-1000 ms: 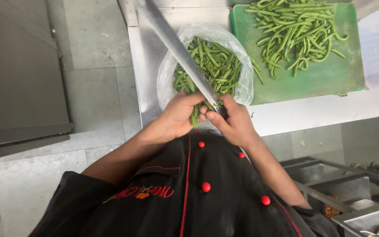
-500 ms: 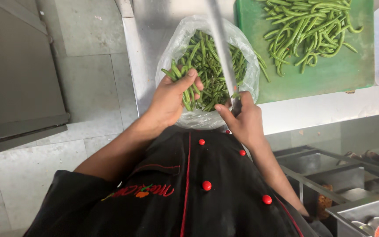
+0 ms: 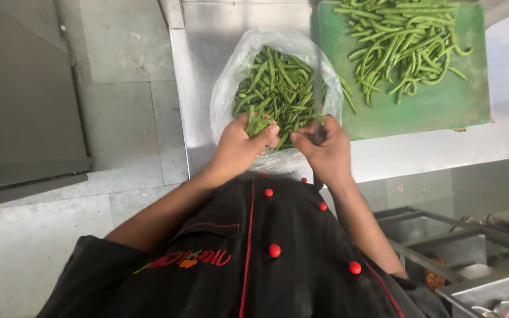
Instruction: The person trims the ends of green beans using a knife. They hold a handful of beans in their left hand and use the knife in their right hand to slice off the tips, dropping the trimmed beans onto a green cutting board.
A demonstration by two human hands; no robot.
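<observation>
From the head camera, the left hand (image 3: 240,147) is curled shut around a small bunch of green beans (image 3: 258,122), thumb pressed over them at the near edge of a clear plastic bag (image 3: 231,82). The gripped beans stand roughly away from the person, their long axis running toward the far side of the counter, with the tips poking out above the fingers. The right hand (image 3: 325,152) sits just beside it, fingers closed on something dark and blurred; what it holds cannot be told. The bag lies open on a steel counter (image 3: 207,35), full of loose beans lying mostly lengthwise away from the person. Right of it, a green cutting board (image 3: 437,106) carries another heap of beans (image 3: 402,41).
</observation>
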